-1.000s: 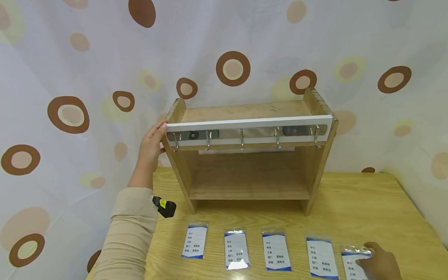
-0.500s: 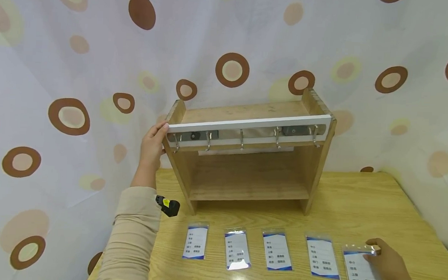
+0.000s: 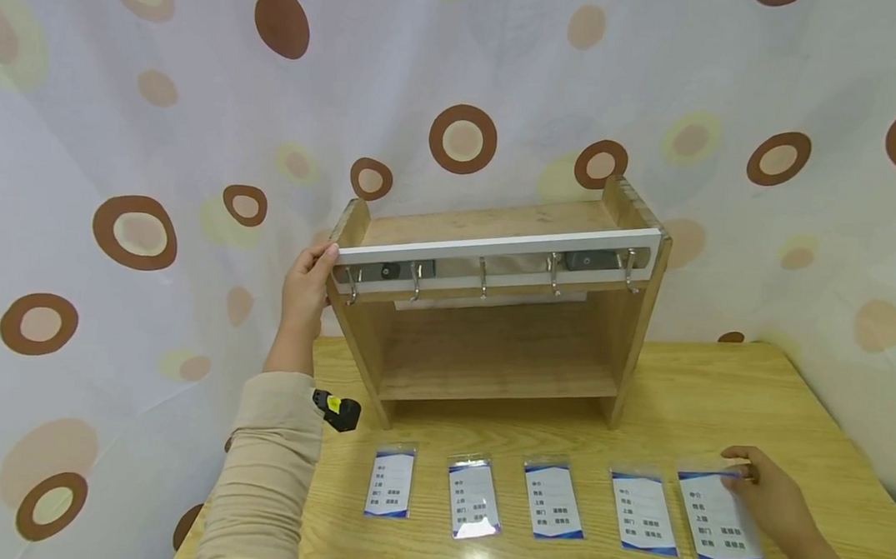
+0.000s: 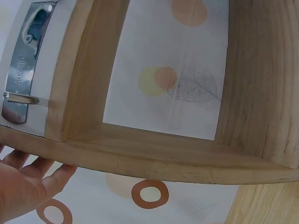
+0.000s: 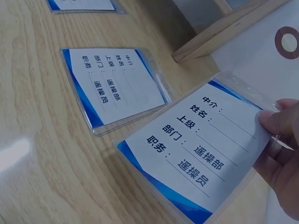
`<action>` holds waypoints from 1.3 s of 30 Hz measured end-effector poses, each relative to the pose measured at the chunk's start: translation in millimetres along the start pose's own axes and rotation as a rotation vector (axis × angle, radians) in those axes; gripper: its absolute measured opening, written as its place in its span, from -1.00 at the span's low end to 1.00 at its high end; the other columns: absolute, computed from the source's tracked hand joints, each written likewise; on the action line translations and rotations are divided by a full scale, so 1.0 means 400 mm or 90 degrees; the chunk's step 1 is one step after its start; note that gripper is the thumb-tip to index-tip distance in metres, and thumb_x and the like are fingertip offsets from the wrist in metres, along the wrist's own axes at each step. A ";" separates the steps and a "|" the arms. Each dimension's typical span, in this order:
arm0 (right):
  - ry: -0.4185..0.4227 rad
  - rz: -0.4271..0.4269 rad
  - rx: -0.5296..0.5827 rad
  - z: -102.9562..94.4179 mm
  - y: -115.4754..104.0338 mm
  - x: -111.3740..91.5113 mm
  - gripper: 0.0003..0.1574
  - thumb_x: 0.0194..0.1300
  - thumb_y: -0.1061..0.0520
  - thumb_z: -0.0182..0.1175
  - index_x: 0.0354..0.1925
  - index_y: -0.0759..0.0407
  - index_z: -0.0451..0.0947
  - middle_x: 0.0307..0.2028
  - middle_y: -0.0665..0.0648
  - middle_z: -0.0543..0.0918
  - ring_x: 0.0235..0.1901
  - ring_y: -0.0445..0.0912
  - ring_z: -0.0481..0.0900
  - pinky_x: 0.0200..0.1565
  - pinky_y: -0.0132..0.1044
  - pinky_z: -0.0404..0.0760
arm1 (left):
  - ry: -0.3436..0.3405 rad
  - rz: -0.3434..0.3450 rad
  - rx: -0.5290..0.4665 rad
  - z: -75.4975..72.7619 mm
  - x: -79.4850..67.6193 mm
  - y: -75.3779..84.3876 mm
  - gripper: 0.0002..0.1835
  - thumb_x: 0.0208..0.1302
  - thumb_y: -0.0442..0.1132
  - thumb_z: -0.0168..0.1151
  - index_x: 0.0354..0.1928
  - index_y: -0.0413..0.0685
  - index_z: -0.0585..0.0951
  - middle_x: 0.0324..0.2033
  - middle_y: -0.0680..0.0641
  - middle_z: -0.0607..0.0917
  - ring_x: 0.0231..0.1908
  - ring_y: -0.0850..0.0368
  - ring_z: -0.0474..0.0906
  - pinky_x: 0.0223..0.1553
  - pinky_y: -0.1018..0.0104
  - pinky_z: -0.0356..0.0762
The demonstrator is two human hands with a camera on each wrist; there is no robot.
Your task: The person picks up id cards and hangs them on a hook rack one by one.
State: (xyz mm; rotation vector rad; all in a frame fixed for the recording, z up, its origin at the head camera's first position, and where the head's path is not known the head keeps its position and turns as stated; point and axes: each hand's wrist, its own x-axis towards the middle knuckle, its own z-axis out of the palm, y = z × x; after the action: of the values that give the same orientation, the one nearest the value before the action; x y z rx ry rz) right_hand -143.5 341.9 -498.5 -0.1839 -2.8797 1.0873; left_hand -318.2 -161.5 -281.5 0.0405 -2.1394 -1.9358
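Card [image 3: 719,521] pinched in right hand [image 3: 776,504], at least partly raised, toward the worktop's [image 3: 728,400] right edge; left hand [image 3: 302,296] grips wooden shelf's [image 3: 501,353] left side. Progress judged early: four other cards [image 3: 554,498] lie flat, five hooks [image 3: 483,279] bare.

Wrinkled beige left sleeve [image 3: 262,480]; beside its cuff [image 3: 281,389], a black device [image 3: 348,415] with a yellow patch [image 3: 333,404]
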 end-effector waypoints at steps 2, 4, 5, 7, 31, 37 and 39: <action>0.013 -0.006 0.002 -0.004 -0.015 -0.002 -0.61 0.19 0.24 0.02 -0.01 0.36 0.24 -0.32 0.23 0.45 -0.44 -0.06 0.38 -0.46 -0.28 0.34 | 0.005 -0.002 0.001 0.002 -0.001 -0.002 -0.50 0.15 0.08 0.04 0.04 -0.06 0.42 -0.07 0.02 0.42 -0.14 0.17 0.30 -0.29 0.26 0.30; 0.026 -0.011 0.012 -0.005 -0.030 0.000 -0.62 0.21 0.24 0.01 -0.01 0.35 0.25 -0.32 0.23 0.46 -0.47 -0.12 0.36 -0.48 -0.33 0.34 | 0.011 -0.004 -0.004 0.003 -0.002 -0.004 -0.51 0.15 0.07 0.04 0.04 -0.06 0.42 -0.08 0.02 0.43 -0.15 0.18 0.29 -0.30 0.27 0.30; 0.031 -0.012 0.021 -0.005 -0.037 0.002 -0.61 0.21 0.23 0.01 -0.01 0.36 0.25 -0.32 0.25 0.47 -0.47 -0.13 0.36 -0.48 -0.34 0.34 | 0.014 -0.004 -0.010 0.003 -0.002 -0.005 -0.52 0.15 0.06 0.04 0.04 -0.06 0.42 -0.08 0.03 0.43 -0.15 0.19 0.30 -0.30 0.27 0.30; 0.040 -0.017 0.034 -0.002 -0.053 0.007 -0.61 0.21 0.22 0.02 0.00 0.35 0.25 -0.31 0.27 0.48 -0.46 -0.15 0.37 -0.47 -0.36 0.34 | 0.017 -0.002 -0.023 0.004 -0.001 -0.006 -0.52 0.15 0.05 0.05 0.04 -0.08 0.42 -0.08 0.03 0.43 -0.15 0.19 0.30 -0.30 0.26 0.32; 0.108 -0.085 0.138 -0.009 -0.254 0.048 -0.59 0.24 0.10 0.02 0.01 0.26 0.31 -0.29 0.15 0.35 -0.41 -0.19 0.28 -0.47 -0.51 0.38 | 0.026 -0.028 -0.068 0.012 0.004 0.001 -0.57 0.15 -0.01 0.09 0.00 -0.08 0.45 -0.10 0.03 0.45 -0.06 0.17 0.29 -0.10 0.07 0.24; 0.125 -0.101 0.153 -0.012 -0.291 0.055 -0.58 0.22 0.07 0.04 0.00 0.26 0.33 -0.31 0.14 0.39 -0.44 -0.22 0.33 -0.47 -0.52 0.40 | 0.030 -0.029 -0.074 0.009 0.001 -0.002 -0.56 0.15 0.00 0.08 0.02 -0.09 0.44 -0.11 0.03 0.44 -0.07 0.15 0.31 -0.12 0.10 0.28; 0.129 -0.105 0.157 -0.015 -0.304 0.057 -0.59 0.21 0.07 0.05 -0.01 0.26 0.33 -0.32 0.14 0.39 -0.45 -0.21 0.33 -0.48 -0.52 0.40 | 0.033 -0.027 -0.074 0.009 0.000 -0.002 -0.56 0.15 -0.01 0.09 0.02 -0.09 0.44 -0.09 0.02 0.44 -0.07 0.13 0.32 -0.11 0.09 0.29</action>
State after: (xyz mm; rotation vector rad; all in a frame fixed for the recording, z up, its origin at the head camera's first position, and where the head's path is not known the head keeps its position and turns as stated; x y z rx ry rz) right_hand -176.7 258.2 -413.1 -0.0409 -2.5078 1.2950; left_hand -319.1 -158.2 -282.7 0.1130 -2.0055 -2.0566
